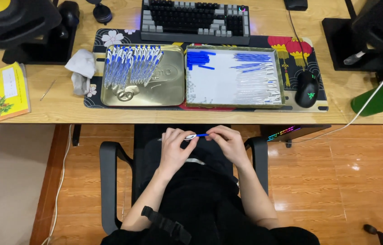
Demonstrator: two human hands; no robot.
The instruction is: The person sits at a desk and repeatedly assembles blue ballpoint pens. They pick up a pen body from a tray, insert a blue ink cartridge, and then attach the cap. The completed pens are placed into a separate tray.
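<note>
- Pen [196, 135] held level over the lap, just below the desk's front edge; blue piece at its right end, pale barrel at its left.
- Left hand [175, 147] closed around the pale barrel end, fingers curled over it.
- Right hand [227, 140] pinching the blue end between thumb and fingertips.
- Judged mid-assembly: two parts meeting at the pen's middle, seating not yet confirmed.
- Left metal tray [166, 90], on the desk mat [92, 97] near the front edge: row of finished-looking pens [130, 66] with blue caps, filling the tray's far half; near half bare.
- Right tray [280, 81], touching the left tray: loose blue pieces [200, 59] at its far left corner, clear barrels and refills [257, 79] stacked along its right side.
- Judged well along but not done: sizeable batch complete, a good many parts still unassembled.
- Crumpled cloth [82, 68] at the mat's left edge; mouse [307, 88] at the mat's right end; keyboard [196, 20] at the mat's far edge; booklet [1, 93] at the desk's left edge.
- Hidden: joint between the pen's parts covered by fingers; cannot tell whether a refill sits inside.
- Too small to count: pens and parts in either tray.
- Cut off: dark objects at both far corners of the desk; chair [110, 181] partly under the body.
</note>
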